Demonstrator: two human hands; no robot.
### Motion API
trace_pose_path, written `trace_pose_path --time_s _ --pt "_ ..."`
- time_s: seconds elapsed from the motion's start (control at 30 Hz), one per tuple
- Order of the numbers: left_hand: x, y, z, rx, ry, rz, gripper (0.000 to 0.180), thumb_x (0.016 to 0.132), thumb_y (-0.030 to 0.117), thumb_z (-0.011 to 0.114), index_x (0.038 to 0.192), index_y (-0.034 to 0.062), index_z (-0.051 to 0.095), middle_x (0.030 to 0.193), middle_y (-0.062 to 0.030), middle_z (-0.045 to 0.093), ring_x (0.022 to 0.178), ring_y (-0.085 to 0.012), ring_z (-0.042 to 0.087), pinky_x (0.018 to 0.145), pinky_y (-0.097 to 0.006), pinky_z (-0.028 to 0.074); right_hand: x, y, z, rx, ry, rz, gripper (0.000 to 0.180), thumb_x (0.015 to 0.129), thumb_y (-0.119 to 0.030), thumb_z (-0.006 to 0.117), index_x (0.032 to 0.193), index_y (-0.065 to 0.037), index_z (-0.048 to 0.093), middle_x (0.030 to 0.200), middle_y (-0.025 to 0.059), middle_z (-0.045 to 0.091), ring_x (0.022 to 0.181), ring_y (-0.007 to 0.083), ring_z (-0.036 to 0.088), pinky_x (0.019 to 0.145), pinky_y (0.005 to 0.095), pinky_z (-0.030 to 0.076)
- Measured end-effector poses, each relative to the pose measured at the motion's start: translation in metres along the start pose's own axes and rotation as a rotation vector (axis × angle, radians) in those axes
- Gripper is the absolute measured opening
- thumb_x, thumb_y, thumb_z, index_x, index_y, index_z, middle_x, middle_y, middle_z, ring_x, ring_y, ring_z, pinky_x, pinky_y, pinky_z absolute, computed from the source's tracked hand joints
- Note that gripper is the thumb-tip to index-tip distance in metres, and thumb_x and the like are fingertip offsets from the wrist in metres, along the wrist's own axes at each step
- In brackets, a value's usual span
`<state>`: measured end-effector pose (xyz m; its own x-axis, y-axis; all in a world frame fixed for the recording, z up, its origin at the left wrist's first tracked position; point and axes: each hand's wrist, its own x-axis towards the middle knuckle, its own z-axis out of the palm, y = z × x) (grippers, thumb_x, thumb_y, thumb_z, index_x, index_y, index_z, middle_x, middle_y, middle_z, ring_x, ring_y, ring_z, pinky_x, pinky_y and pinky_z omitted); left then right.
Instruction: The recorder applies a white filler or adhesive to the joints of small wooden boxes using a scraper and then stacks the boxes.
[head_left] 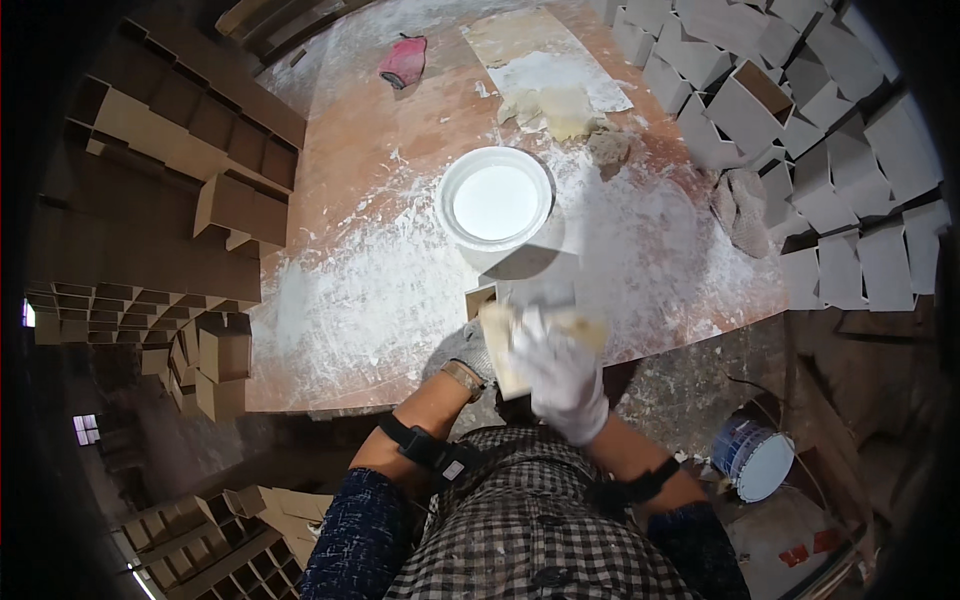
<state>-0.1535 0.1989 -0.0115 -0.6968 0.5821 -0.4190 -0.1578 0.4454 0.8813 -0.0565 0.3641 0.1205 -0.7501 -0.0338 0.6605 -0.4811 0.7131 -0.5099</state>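
Observation:
At the near edge of the table, my left hand (474, 347) in a grey knit glove grips a small box, most of which is covered. Its brown opening (480, 299) shows beside a greyish-white side. Over the box, my right hand (562, 378) in a white glove is closed on a pale yellow flat piece (502, 352), perhaps a sponge or cloth; motion blurs it and the fingers. Just beyond both hands stands a round white tub (449, 213) with white liquid (495, 201) inside.
White smears cover the table (330, 320). Brown boxes (245, 210) are stacked at left, whitened boxes (840, 180) at right. Farther back lie a pink cloth (403, 62), a yellowish sponge-like piece (566, 113) and a knit glove (741, 212). A paint bucket (752, 460) stands on the floor at right.

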Motion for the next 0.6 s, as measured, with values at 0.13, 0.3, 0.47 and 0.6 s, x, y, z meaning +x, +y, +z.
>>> trace_pose_path --time_s 0.13,0.3,0.47,0.6 --pt "-0.008 0.054 0.006 0.696 0.057 0.334 0.044 0.091 0.031 0.06 0.127 0.0057 0.061 0.109 -0.0187 0.065 0.096 -0.0286 0.065 0.089 -0.042 0.052 -0.036 -0.014 -0.029 -0.096 -0.069 -0.094 0.024 0.07 -0.011 0.07 0.094 -0.011 0.069 0.087 0.0054 0.064 0.075 0.0191 0.061 0.064 0.0316 0.051" --pt "0.013 0.042 0.007 0.887 -0.009 0.22 0.047 0.094 0.036 0.057 0.13 0.0051 0.057 0.122 -0.0196 0.06 0.109 -0.0288 0.061 0.093 -0.039 0.05 0.023 0.004 -0.049 -0.12 0.019 -0.045 0.031 0.072 -0.013 0.07 0.101 -0.003 0.069 0.115 0.0145 0.069 0.098 0.0224 0.068 0.075 0.0334 0.055" --pt "0.032 -0.059 0.018 -0.796 0.044 0.21 0.036 0.092 0.026 0.058 0.12 0.004 0.056 0.114 -0.0145 0.063 0.097 -0.0264 0.064 0.076 -0.035 0.055 0.042 0.017 -0.004 0.148 -0.004 -0.075 0.032 0.069 -0.008 0.071 0.102 -0.006 0.071 0.112 0.0099 0.069 0.094 0.0243 0.066 0.081 0.0372 0.052" --pt "-0.007 0.027 0.005 0.514 0.074 0.441 0.043 0.091 0.031 0.059 0.127 0.0072 0.058 0.118 -0.0155 0.064 0.104 -0.0285 0.064 0.085 -0.039 0.055 -0.034 -0.02 -0.029 0.099 -0.101 -0.071 0.031 0.069 -0.006 0.067 0.1 -0.009 0.071 0.11 0.01 0.069 0.085 0.024 0.066 0.073 0.0355 0.053"
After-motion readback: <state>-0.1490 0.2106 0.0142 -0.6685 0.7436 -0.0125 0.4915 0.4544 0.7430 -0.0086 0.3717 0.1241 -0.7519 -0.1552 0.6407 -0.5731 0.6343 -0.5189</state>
